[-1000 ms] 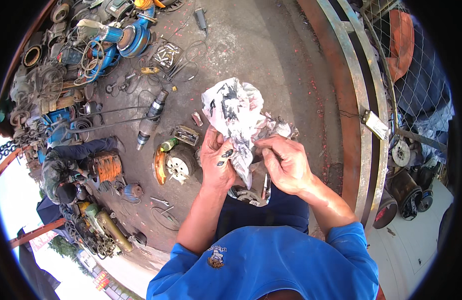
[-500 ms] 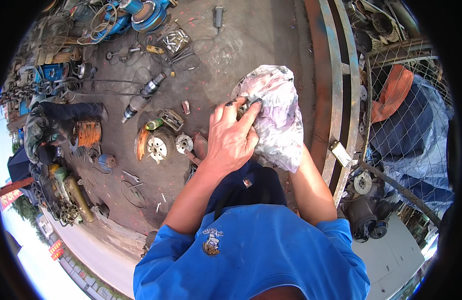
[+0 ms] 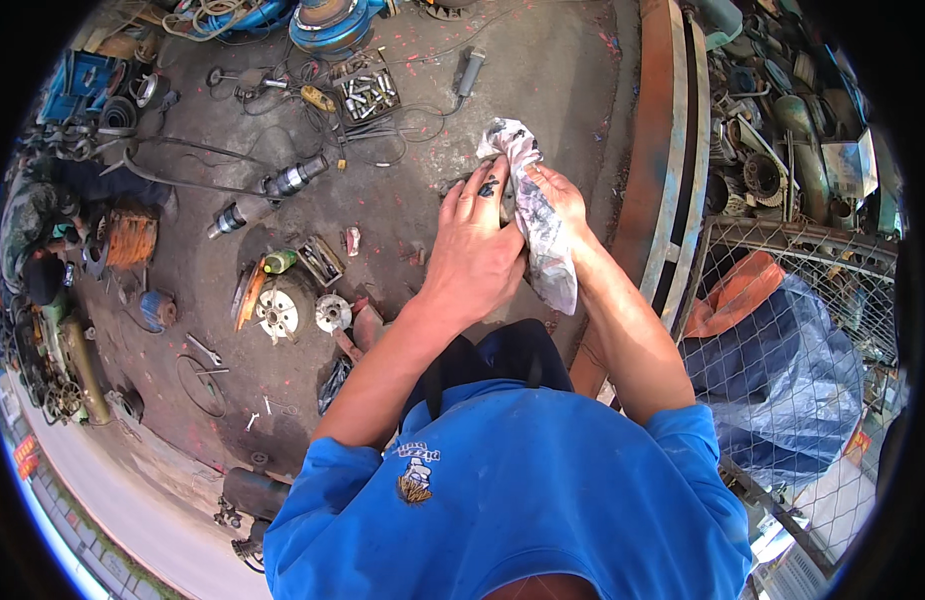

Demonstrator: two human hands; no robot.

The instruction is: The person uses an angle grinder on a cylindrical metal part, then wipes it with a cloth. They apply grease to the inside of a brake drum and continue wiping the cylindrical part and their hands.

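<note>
The floor point(image 3: 557, 70) bears 1 shaft point(image 3: 269, 195), 1 corded tool point(image 3: 471, 72).

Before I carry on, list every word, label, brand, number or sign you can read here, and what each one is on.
Blue shirt: lettering above a small printed figure on the chest; not quoted here.
Red sign at the lower left edge: too small and blurred to read.
Stained cloth: dark marks, no readable letters.
Left hand: dark marks on a finger, no readable letters.

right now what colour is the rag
The rag is whitish with dark smudges, best seen in the head view.
</note>
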